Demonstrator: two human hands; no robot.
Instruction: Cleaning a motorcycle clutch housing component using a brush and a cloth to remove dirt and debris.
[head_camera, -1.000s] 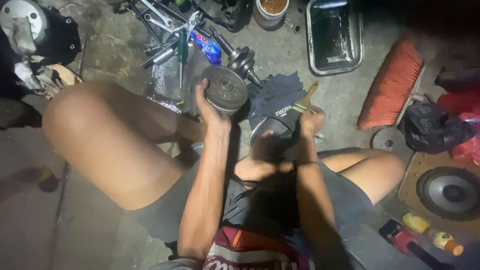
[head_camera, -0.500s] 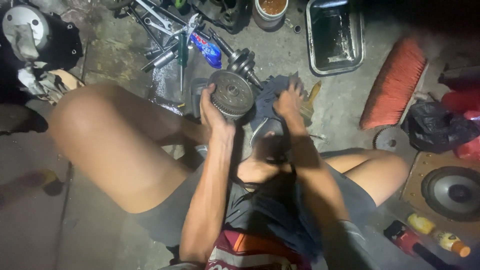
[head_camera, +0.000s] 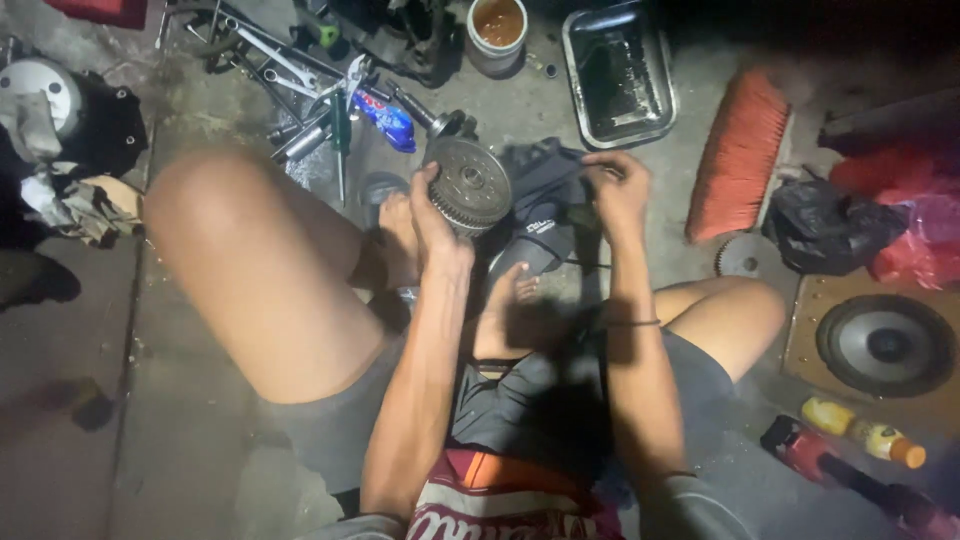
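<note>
The left hand has its fingers clamped on a toothed drum, held above the floor. Beside the drum, right hand pinches a dark rag. A greasy grip could drop the drum onto the foot below.

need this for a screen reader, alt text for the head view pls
Seated on a concrete floor, a person's left hand holds up a round toothed metal drum while the right hand grips a dark cloth; tools, a tray and a brush lie around.

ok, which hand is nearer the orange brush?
Right. The right hand holds a dark cloth just left of the orange brush; the left hand grips the round toothed metal part, farther away.
</note>
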